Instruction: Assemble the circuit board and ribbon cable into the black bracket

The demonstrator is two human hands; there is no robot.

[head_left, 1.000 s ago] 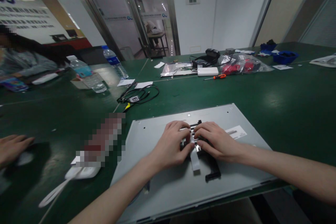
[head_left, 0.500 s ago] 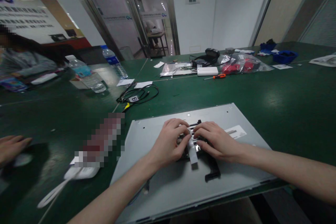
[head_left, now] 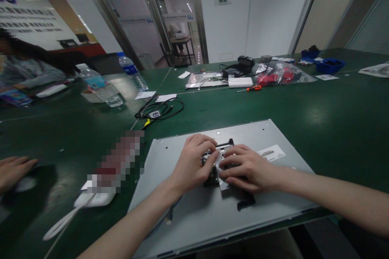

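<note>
A large flat grey metal panel point(head_left: 188, 218) lies on the table in front of me. Near its middle sit a small circuit board point(head_left: 212, 174) and a black bracket point(head_left: 245, 202). A pale silvery strip point(head_left: 224, 185) runs lengthwise over the board. My left hand point(head_left: 197, 160) is closed, its thumb and index finger pinched together at the strip's upper part. From the other side, my right hand point(head_left: 246, 166) rests its spread, bent fingertips on the strip, with the thumb lower down. Much of the board is hidden under my fingers.
Left of the panel are a white power bank-like object point(head_left: 95, 198) with a strap and a blurred-out item. Beyond lie a cable coil point(head_left: 164, 109), water bottles point(head_left: 100, 85), an orange screwdriver point(head_left: 253, 88) and a plastic bag point(head_left: 282, 73). Another person's hand point(head_left: 15, 172) is at far left.
My right hand has moved slightly down and left, so its fingers now cover more of the strip. My left hand has shifted slightly up and left. The panel has stayed put.
</note>
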